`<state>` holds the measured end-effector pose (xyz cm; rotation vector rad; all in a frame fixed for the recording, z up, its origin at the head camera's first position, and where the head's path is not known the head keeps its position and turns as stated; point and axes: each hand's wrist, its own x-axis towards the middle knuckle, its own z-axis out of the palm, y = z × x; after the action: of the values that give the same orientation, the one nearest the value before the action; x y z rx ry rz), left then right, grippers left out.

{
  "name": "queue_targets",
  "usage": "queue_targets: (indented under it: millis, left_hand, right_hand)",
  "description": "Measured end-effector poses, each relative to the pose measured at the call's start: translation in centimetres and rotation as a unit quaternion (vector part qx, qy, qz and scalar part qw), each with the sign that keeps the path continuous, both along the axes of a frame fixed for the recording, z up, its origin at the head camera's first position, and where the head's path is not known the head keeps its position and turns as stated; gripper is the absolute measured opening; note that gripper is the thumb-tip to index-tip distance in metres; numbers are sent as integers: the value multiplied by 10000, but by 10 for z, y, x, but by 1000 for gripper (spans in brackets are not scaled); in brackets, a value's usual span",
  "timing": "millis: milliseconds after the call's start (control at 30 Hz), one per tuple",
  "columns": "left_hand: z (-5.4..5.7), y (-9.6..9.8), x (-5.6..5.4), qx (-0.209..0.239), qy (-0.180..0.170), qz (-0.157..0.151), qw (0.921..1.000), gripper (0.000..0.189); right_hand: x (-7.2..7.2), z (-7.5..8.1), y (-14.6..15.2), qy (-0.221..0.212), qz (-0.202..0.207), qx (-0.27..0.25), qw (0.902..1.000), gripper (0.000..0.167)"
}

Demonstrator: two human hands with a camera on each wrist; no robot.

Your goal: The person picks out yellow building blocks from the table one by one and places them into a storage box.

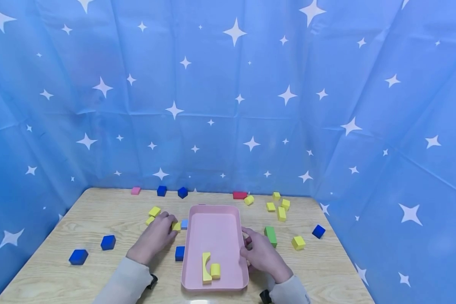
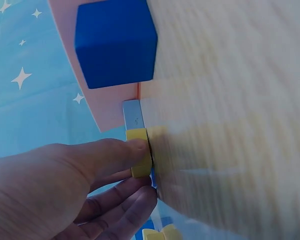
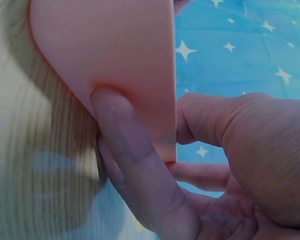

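My left hand (image 1: 157, 238) is left of the pink tray (image 1: 214, 228) and pinches a small yellow block (image 2: 141, 167), thumb on its near face. Just beyond that block lies a light blue block (image 1: 184, 224), close to the tray's left wall. A dark blue block (image 1: 180, 253) sits nearer me on the same side. With my right hand (image 1: 264, 253) I hold the tray's right side, thumb at the rim and a finger (image 3: 122, 130) against the outer wall. Inside the tray, a yellow arch block (image 1: 204, 270) lies beside a yellow cylinder (image 1: 215, 271).
Two yellow blocks (image 1: 154, 211) lie beyond my left hand, two blue blocks (image 1: 78, 256) farther left. Right of the tray are a green block (image 1: 270, 236) and several yellow ones (image 1: 298, 242). A red block (image 1: 240, 195) lies near the back edge, before a starry blue curtain (image 1: 213, 105).
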<state>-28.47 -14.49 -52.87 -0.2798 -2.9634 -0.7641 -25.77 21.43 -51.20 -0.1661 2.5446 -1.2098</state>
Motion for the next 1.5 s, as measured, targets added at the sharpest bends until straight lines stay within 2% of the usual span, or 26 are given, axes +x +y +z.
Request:
queue_targets:
  millis: [300,500,667,833,1100,1500]
  left_hand:
    - [9,-3,8,106,-173,124,9997,29]
    - [17,-2,13,118,-159,168,9997,28]
    - [22,2,16,271,-203,91,9994,28]
    - [30,7,19,283,-42,-36,9996,25]
    - [44,16,31,389,12,-271,9989,26]
    - [48,25,48,90,248,-450,9986,25]
  right_hand:
    - [1,1,0,65,46,-20,10000,77]
    - [3,0,0,67,38,-7,10000,77]
    - [2,-1,-1,6,26,-65,10000,77]
    - [0,-1,-1,62,33,-37,10000,76]
    - [0,-1,0,41,19,-47,10000,76]
    - [0,0,0,-55,-49,-24,10000,77]
